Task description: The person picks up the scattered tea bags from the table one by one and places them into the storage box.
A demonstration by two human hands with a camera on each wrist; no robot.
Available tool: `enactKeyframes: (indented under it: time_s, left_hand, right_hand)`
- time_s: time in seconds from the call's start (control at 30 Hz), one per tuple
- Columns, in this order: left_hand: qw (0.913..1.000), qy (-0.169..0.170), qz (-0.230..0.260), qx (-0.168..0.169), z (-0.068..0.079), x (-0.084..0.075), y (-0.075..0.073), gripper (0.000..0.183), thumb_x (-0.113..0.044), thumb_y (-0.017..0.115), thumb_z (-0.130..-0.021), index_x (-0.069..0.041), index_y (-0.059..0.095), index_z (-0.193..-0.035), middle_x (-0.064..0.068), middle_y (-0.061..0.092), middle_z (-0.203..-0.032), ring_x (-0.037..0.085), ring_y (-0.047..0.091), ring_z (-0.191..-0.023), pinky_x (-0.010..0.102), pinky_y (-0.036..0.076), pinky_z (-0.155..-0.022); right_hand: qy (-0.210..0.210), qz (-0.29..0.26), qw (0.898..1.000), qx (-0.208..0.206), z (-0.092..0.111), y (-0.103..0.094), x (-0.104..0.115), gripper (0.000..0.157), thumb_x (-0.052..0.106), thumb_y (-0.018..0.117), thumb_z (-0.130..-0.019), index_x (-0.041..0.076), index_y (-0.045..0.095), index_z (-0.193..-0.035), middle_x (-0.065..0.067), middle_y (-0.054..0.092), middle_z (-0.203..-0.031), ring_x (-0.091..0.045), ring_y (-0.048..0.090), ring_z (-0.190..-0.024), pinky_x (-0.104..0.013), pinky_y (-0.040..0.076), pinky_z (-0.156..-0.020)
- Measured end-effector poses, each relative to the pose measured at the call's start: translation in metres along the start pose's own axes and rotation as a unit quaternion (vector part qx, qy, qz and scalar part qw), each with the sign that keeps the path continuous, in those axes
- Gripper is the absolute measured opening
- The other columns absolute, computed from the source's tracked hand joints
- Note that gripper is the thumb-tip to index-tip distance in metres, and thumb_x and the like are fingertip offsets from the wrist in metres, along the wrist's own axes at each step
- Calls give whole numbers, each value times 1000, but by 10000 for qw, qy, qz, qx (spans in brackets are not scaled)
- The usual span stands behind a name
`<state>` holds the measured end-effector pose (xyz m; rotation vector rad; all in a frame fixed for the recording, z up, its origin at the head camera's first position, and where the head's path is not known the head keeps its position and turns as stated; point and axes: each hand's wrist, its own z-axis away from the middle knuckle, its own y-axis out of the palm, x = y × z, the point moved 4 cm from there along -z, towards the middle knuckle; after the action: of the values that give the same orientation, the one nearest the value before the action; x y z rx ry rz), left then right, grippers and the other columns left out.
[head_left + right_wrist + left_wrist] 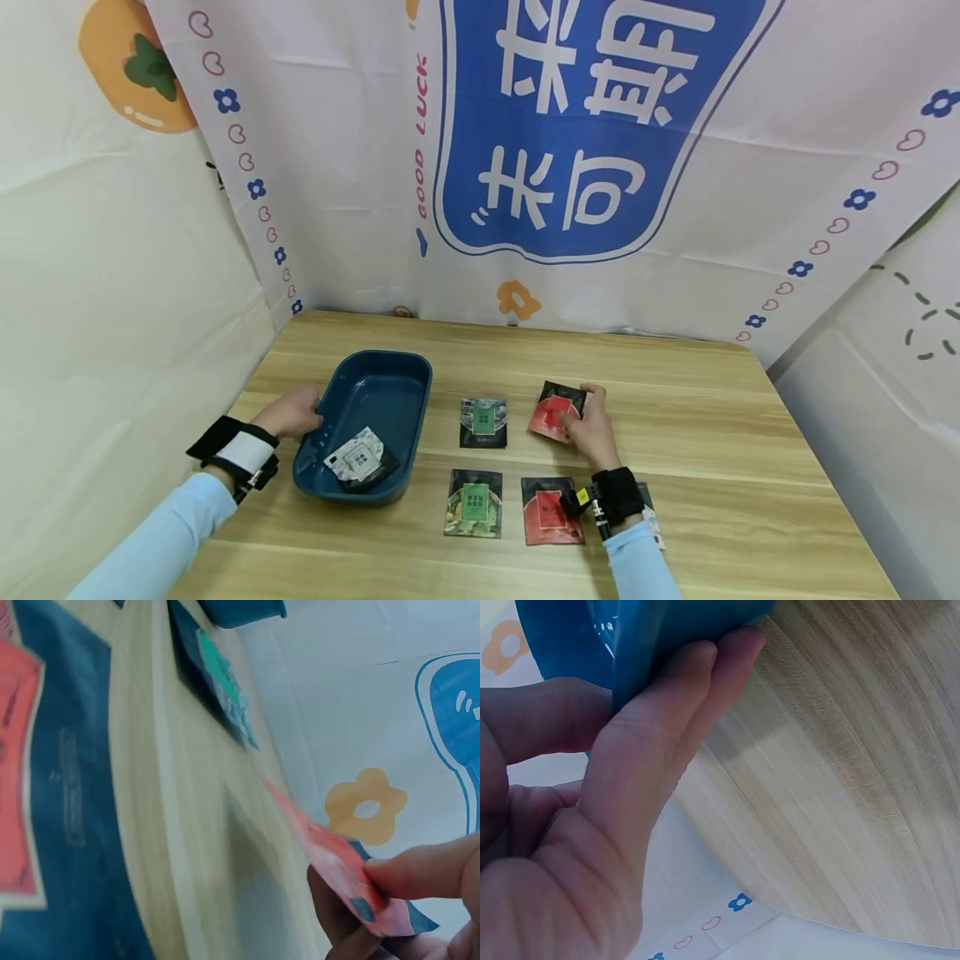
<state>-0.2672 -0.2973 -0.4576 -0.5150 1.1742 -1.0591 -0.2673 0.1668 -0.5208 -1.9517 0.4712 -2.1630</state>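
My left hand grips the left rim of a dark blue plastic basin, its thumb and fingers on either side of the wall in the left wrist view. Inside the basin lie a white-and-black sachet and a black one partly under it. Between thumb and fingers, my right hand pinches a red-and-black sachet. The right wrist view shows this sachet tilted above the table, its shadow below. Nearest to that wrist, a second red-and-black sachet lies flat, partly covered by the wrist strap.
Left of the right hand, a black sachet with a green label and a green-patterned one lie on the wooden table. Another sachet is mostly hidden behind the right wrist. Printed white cloth hangs along the back and sides.
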Motion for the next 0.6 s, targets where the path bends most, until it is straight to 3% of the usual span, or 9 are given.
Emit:
enactKeyframes:
  time_s: [0.07,0.3,0.47,0.6]
  left_hand:
    - [10000,-31,-24,21,0,0,0,12,4,51,-87,-2,51,-76,3,50,-64,15,50,-55,25,43,-52]
    - [9999,39,-99,52,0,0,0,19,4,51,-87,-5,49,-70,0,47,-60,13,48,-52,24,41,-51]
    - [9999,79,3,102,1,0,-1,15,3,51,-86,-3,51,-73,2,50,-63,14,50,-54,25,43,-52]
    - [9998,113,12,177,-2,2,-2,11,3,51,-87,-1,52,-77,5,52,-66,16,52,-56,26,45,-52]
  right_hand:
    - [28,-70,10000,-63,1,-1,1,64,3,60,-94,1,25,-148,-4,53,-69,-15,50,-54,-29,39,-54]
    - [-67,-75,9997,-222,2,-1,5,32,5,63,-93,-3,59,-123,-7,63,-69,-12,60,-61,-29,48,-57]
    - [-183,-156,9996,-126,4,1,7,24,8,64,-94,-1,64,-116,0,48,-57,-18,52,-53,-24,39,-53]
    - [-191,-286,9994,-67,6,4,10,21,8,65,-94,-1,66,-113,-1,54,-57,-26,52,-53,-25,37,-51]
